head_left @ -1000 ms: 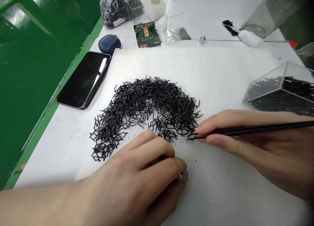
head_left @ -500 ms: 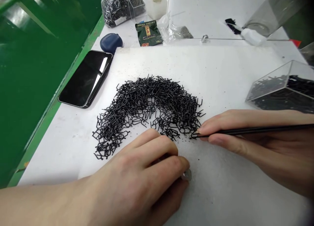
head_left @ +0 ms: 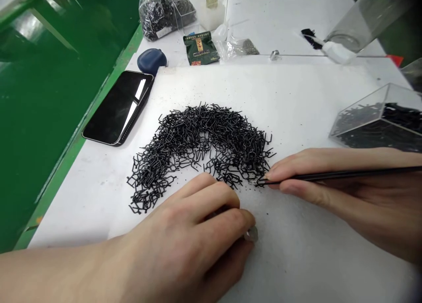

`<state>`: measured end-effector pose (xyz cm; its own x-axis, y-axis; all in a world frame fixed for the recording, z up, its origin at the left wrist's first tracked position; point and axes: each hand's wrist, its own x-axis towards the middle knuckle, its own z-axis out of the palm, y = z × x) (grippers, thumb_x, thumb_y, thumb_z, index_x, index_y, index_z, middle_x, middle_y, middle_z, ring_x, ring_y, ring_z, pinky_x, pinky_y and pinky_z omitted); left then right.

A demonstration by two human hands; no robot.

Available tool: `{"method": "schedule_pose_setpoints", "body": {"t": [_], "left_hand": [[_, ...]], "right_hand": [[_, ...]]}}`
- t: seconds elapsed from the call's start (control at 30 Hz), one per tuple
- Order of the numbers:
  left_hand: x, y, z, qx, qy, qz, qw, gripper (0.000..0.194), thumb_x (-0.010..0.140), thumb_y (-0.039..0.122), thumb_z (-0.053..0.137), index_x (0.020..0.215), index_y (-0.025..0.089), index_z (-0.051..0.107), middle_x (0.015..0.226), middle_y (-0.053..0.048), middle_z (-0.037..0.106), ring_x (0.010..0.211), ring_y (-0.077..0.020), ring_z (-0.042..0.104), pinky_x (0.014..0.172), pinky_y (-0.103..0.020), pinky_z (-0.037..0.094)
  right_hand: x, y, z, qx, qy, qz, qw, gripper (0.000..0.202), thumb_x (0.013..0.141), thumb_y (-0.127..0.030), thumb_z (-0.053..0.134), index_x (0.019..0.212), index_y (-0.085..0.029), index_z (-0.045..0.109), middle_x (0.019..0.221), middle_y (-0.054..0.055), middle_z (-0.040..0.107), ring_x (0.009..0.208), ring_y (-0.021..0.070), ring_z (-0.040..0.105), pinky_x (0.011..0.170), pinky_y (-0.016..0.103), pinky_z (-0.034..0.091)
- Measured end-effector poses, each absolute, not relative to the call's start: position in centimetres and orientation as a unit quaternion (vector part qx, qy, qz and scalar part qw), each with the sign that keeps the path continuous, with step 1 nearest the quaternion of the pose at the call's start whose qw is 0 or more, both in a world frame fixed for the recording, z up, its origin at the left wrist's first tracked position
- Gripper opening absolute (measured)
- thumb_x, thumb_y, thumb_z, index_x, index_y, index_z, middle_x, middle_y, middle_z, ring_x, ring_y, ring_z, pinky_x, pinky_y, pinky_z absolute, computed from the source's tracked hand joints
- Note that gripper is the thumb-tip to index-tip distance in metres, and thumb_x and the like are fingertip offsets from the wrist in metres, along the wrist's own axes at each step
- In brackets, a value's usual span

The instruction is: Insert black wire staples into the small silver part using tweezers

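On the white worktop (head_left: 313, 101) lies one arched heap of countless bent black pieces (head_left: 184, 134); beside it, the left hand (head_left: 194, 232) curls round one translucent object (head_left: 252, 234), the right hand (head_left: 369, 202) pinching one pair of tweezers (head_left: 329, 176).

Bright, diffuse light washes over my white tabletop (head_left: 280, 17); near its left edge, white glare streaks the smartphone (head_left: 112, 107). Soft shadow lies beneath my left hand (head_left: 194, 228). Toward the far right corner, the clear container (head_left: 369, 19) blurs and darkens.
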<state>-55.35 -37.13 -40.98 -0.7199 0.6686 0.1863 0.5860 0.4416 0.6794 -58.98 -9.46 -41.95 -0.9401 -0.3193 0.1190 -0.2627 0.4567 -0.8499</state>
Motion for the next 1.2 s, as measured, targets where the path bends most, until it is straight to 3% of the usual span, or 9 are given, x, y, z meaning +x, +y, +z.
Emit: {"method": "schedule_pose_setpoints", "body": {"t": [0.3, 0.47, 0.63, 0.8, 0.93, 1.07, 1.2], "left_hand": [[-55.2, -36.9, -41.0, 0.353, 0.86, 0.365, 0.052, 0.021, 0.114, 0.008, 0.065, 0.111, 0.011, 0.085, 0.098, -0.005, 0.076, 0.093, -0.0186, 0.065, 0.09, -0.03, 0.057], [-55.1, -36.9, -40.7, 0.356, 0.87, 0.338, 0.037, 0.011, 0.114, 0.022, 0.073, 0.11, 0.021, 0.083, 0.098, -0.007, 0.076, 0.091, -0.0216, 0.069, 0.084, -0.032, 0.063], [-56.5, -36.3, -40.7, 0.355, 0.883, 0.308, 0.006, 0.019, 0.109, 0.042, 0.082, 0.114, 0.024, 0.084, 0.104, -0.01, 0.076, 0.096, -0.0254, 0.072, 0.084, -0.035, 0.068], [-57.1, -36.3, -40.6, 0.346, 0.888, 0.303, -0.004, 0.02, 0.108, 0.043, 0.084, 0.116, 0.025, 0.085, 0.105, -0.01, 0.077, 0.096, -0.0247, 0.075, 0.083, -0.034, 0.07], [-56.2, -36.9, -40.8, 0.339, 0.887, 0.313, 0.0, 0.014, 0.108, 0.035, 0.085, 0.118, 0.025, 0.086, 0.103, -0.007, 0.079, 0.092, -0.0221, 0.077, 0.081, -0.031, 0.07], [-55.5, -37.3, -41.2, 0.332, 0.871, 0.362, 0.003, 0.011, 0.112, 0.015, 0.076, 0.114, 0.019, 0.086, 0.098, -0.003, 0.08, 0.086, -0.0154, 0.076, 0.08, -0.025, 0.066], [-55.5, -37.3, -41.6, 0.335, 0.858, 0.389, 0.002, 0.012, 0.111, 0.009, 0.075, 0.112, 0.015, 0.086, 0.098, -0.002, 0.079, 0.086, -0.0146, 0.074, 0.076, -0.024, 0.062]], "right_hand": [[-59.1, -9.6, -42.1, -0.157, 0.846, -0.507, 0.043, 0.005, 0.095, -0.046, 0.095, 0.099, -0.049, 0.095, 0.099, -0.013, 0.094, 0.089, 0.0208, 0.092, 0.084, 0.024, 0.077], [-59.0, -9.5, -42.3, -0.158, 0.851, -0.499, 0.036, 0.003, 0.097, -0.049, 0.095, 0.1, -0.049, 0.095, 0.099, -0.009, 0.094, 0.088, 0.0247, 0.092, 0.082, 0.031, 0.079], [-59.4, -10.6, -42.0, -0.178, 0.833, -0.523, 0.045, 0.033, 0.09, -0.066, 0.097, 0.108, -0.038, 0.096, 0.094, 0.005, 0.091, 0.102, 0.0404, 0.09, 0.081, 0.049, 0.079], [-59.3, -11.6, -41.7, -0.178, 0.812, -0.553, 0.065, 0.043, 0.085, -0.073, 0.098, 0.11, -0.038, 0.095, 0.097, 0.007, 0.09, 0.107, 0.0419, 0.088, 0.083, 0.051, 0.078], [-58.6, -10.5, -41.6, -0.174, 0.799, -0.569, 0.083, 0.036, 0.087, -0.067, 0.099, 0.108, -0.038, 0.095, 0.099, 0.006, 0.091, 0.101, 0.0393, 0.088, 0.082, 0.05, 0.076], [-58.2, -9.2, -41.3, -0.208, 0.784, -0.57, 0.131, 0.005, 0.104, -0.042, 0.088, 0.107, -0.044, 0.092, 0.102, 0.0, 0.092, 0.098, 0.0294, 0.088, 0.075, 0.037, 0.072], [-58.1, -9.3, -41.1, -0.218, 0.775, -0.567, 0.176, 0.013, 0.103, -0.032, 0.088, 0.108, -0.044, 0.091, 0.104, -0.001, 0.091, 0.099, 0.0259, 0.088, 0.076, 0.031, 0.071]]}}
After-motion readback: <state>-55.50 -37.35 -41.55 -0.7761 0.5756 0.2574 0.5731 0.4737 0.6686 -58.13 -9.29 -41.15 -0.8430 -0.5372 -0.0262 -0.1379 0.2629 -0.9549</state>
